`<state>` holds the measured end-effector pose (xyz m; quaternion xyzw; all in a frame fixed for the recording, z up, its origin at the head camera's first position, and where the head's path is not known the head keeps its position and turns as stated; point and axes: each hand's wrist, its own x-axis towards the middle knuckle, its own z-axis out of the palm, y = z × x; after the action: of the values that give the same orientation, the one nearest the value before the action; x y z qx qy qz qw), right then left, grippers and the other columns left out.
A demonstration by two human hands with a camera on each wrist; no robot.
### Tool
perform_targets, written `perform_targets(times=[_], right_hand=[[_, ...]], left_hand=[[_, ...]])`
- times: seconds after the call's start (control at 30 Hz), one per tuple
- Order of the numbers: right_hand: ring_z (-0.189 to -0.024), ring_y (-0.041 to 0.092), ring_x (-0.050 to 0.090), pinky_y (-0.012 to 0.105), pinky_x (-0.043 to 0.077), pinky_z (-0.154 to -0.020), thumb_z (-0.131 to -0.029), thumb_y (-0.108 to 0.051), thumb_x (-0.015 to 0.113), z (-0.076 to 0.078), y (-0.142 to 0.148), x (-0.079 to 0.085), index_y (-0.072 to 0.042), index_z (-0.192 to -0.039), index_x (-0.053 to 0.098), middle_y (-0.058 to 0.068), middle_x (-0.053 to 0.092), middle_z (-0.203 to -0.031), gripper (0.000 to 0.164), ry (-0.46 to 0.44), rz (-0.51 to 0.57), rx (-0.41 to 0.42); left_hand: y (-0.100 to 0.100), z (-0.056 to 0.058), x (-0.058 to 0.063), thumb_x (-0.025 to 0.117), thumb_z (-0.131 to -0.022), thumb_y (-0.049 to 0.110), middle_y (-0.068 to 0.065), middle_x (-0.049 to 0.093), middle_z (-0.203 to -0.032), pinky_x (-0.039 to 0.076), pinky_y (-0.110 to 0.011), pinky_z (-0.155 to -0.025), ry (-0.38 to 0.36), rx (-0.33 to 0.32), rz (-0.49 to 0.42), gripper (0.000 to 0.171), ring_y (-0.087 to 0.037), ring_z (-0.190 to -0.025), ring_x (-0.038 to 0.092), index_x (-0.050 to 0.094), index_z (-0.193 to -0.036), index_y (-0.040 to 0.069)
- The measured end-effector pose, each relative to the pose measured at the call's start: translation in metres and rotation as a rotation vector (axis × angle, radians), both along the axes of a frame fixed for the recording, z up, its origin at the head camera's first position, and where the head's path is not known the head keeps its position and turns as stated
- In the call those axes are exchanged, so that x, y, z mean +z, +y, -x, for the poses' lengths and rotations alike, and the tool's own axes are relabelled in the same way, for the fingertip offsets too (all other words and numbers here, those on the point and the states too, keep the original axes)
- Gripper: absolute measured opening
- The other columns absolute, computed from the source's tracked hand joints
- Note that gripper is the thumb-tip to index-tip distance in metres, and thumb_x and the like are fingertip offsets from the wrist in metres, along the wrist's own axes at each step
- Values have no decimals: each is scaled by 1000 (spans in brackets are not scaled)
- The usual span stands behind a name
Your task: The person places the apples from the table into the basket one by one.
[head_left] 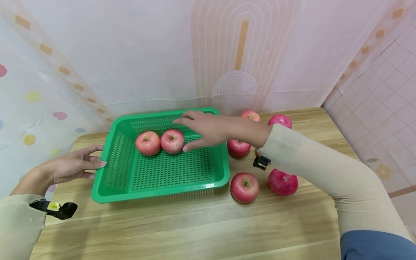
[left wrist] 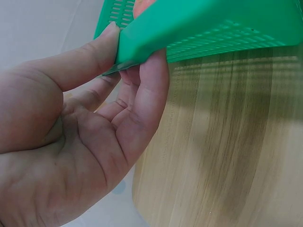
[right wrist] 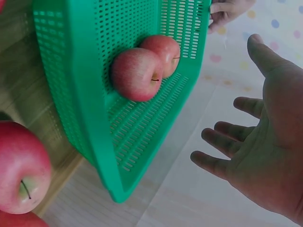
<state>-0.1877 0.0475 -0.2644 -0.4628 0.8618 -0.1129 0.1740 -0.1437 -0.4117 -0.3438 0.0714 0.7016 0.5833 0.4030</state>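
A green plastic basket [head_left: 182,191] with slotted walls stands on the wooden table. Inside it, two red apples [head_left: 148,143] sit side by side towards the back left. My left hand [head_left: 76,164] grips the basket's left rim, thumb on top and fingers curled beneath, as the left wrist view shows up close. Over the basket's right half hovers my right hand [head_left: 208,128], its fingers spread and holding nothing. In the right wrist view the palm and outstretched fingers [right wrist: 220,142] are apart from the apples [right wrist: 137,74].
To the basket's right lie several loose apples, among them a front one [head_left: 244,187] close to its corner and a darker one [head_left: 282,182]. My right forearm passes over others at the back. A patterned wall covering [head_left: 146,54] rises behind the table [head_left: 195,227].
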Motion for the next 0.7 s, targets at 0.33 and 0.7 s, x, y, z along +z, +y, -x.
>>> perform_targets(times=[0.33,0.7], right_hand=[[-151,21,23,41,41,-114,-99,-59,58,-10,35,-4,-20,-163,22,6,23,-165,83,-26,55,-24],[-122,18,58,37,45,-109,-99,-50,65,-19,67,-6,-18,-162,26,6,25,-164,80,-64,186,-75]], left_hand=[[4,1,0,42,-109,1,-1,68,-117,61,-37,-85,5,1,20,41,-21,-101,71,43,-132,35],[4,1,1,44,-109,2,-2,68,-116,60,-38,-86,10,13,57,40,-21,-101,71,42,-132,35]])
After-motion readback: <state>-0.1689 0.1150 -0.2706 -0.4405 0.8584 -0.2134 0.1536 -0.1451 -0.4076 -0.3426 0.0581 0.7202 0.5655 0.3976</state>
